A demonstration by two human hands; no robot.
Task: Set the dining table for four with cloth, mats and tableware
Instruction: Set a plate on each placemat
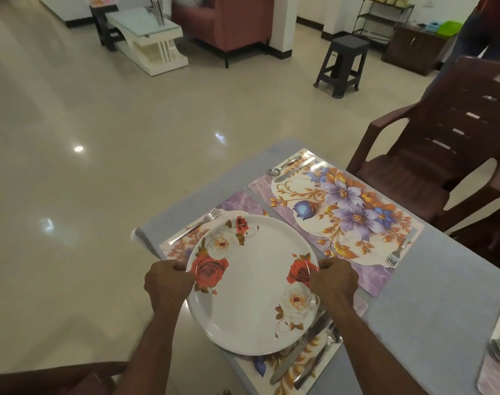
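Two hands grip one round white plate printed with red and cream roses [251, 283], which sits over the nearer floral placemat with purple marbled corners [237, 199]; whether it rests on the mat or hangs just above it cannot be told. The left hand [169, 280] curls its fingers round the rim at nine o'clock, and the right hand [332, 279] curls round the rim at three o'clock. A steel fork [196, 225] lies on this mat at eleven o'clock from the plate, just beside its edge. A steel table knife [295, 352] and a steel spoon [325, 346] lie at five o'clock, partly under the right forearm. The second floral placemat [337, 212], at two o'clock, carries a spoon and knife pair [291, 166] at its far end and another fork [399, 249] at its near end. Both mats lie on a grey-blue tablecloth [431, 303]. A dark brown plastic armchair [448, 149] stands at two o'clock beyond the table.
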